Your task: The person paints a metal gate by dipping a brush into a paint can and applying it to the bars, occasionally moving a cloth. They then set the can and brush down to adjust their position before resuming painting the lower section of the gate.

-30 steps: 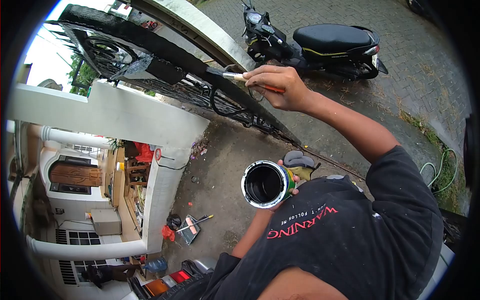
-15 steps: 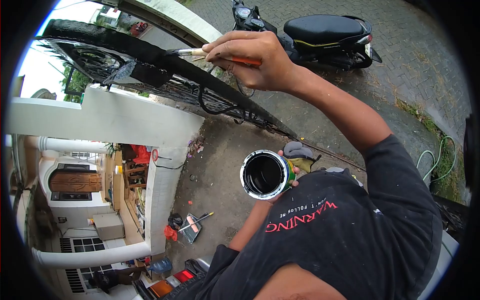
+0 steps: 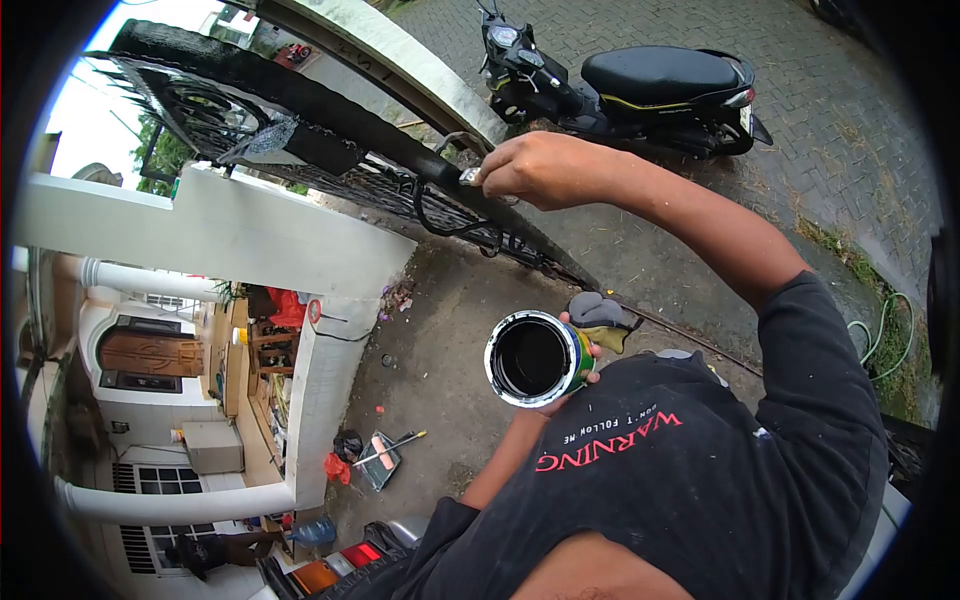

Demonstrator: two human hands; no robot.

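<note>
My left hand is wrapped round an open paint can with a green and yellow label, held in front of my chest. Its rim is smeared, and black paint lies inside. In my right hand, closed and stretched out ahead, is a paintbrush; only its metal band and tip end show, right at the long bar of a black metal gate. Most of the brush handle is hidden by my fingers. The bar looks glossy at its left part.
A black motorcycle stands on the paving beyond the gate. Near my body on the ground are grey and yellow-green items. A dustpan lies by a white wall. A person is in the background, lower left.
My right hand has moved along the gate bar, nearer to me and to the right in view, and turned so the orange brush handle is hidden. The can stays in my left hand.
</note>
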